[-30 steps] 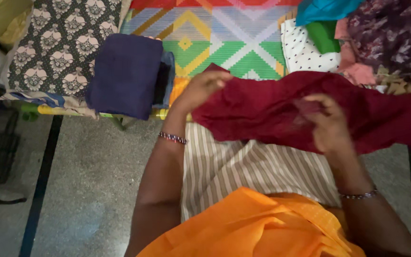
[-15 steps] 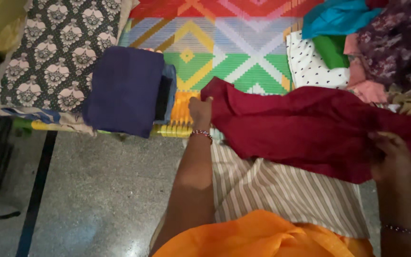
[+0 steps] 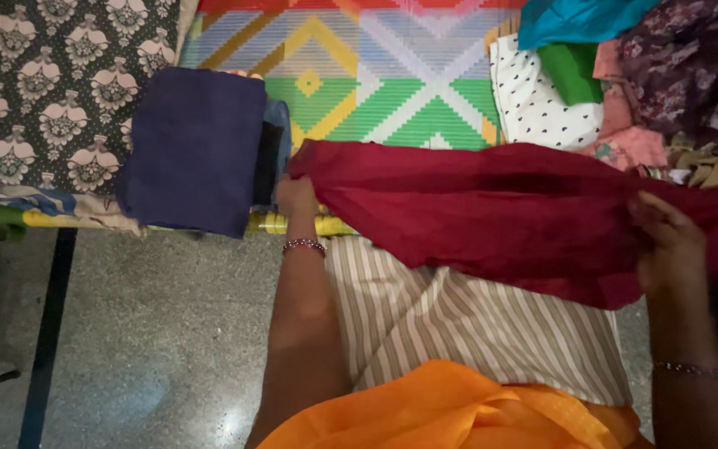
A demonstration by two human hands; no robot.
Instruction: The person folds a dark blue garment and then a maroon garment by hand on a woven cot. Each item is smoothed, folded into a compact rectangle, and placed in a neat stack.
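We hold a dark red cloth [image 3: 492, 212] stretched out between our two hands, above the near edge of a bright woven mat [image 3: 376, 75] patterned in green, yellow, red and lilac diamonds. Our left hand [image 3: 297, 195] pinches the cloth's left corner, fingers closed on the fabric, a beaded bracelet [image 3: 304, 245] at the wrist; our right hand [image 3: 666, 241] grips the cloth toward its right end, fingers curled shut into the folds. The cloth is plain, deep maroon, soft and slightly crumpled, sagging in the middle and running out of view at the right. Just beside the left hand lies a folded navy blue cloth [image 3: 193, 150] on top of other folded pieces, partly over a dark sheet printed with pale floral motifs [image 3: 51, 83]. Behind the red cloth sits a heap of garments: white with small dark hearts [image 3: 533, 108], green [image 3: 571, 71], turquoise [image 3: 575, 17], pink [image 3: 625, 125] and purple floral [image 3: 700, 66]. Below hang a beige striped cloth [image 3: 459, 324] and orange fabric [image 3: 450, 416], over a speckled grey floor [image 3: 151, 333].
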